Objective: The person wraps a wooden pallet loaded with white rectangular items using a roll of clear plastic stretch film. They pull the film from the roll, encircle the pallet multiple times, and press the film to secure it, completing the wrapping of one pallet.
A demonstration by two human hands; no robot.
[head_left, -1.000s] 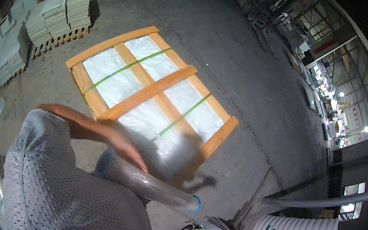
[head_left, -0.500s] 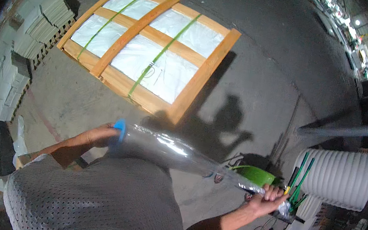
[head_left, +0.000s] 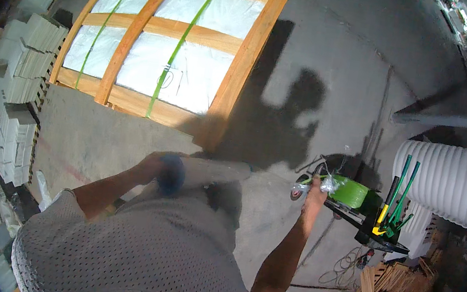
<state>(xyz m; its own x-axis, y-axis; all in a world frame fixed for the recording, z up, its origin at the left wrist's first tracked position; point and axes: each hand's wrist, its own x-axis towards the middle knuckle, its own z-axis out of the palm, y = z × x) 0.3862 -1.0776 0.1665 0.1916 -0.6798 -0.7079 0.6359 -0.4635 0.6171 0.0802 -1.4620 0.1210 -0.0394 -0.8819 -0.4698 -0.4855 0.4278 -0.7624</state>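
Note:
In front of my waist is a roll of clear stretch film (head_left: 212,170), lying nearly level and smeared by motion. My left hand (head_left: 154,166) is closed on its blue end (head_left: 170,173). Out to the right, my right hand (head_left: 315,194) is closed on a crumpled, shiny bunch of clear film (head_left: 331,184); part of that hand's grip is hidden. Beyond the roll, a wooden crate (head_left: 248,58) with white-wrapped contents and green straps (head_left: 178,48) stands on the floor, apart from both hands.
Beside my right hand stands a dark wheeled cart (head_left: 361,219) with a green strap coil (head_left: 352,194) and green-handled tools (head_left: 401,193). A big white foam roll (head_left: 446,182) is behind it. Pale stacked slabs (head_left: 32,58) line the left; wood strips (head_left: 402,284) lie at lower right.
My right hand has left the roll's right end and moved up and left, carrying bunched film. The roll now points away more. The view has shifted, placing the crate further up and left.

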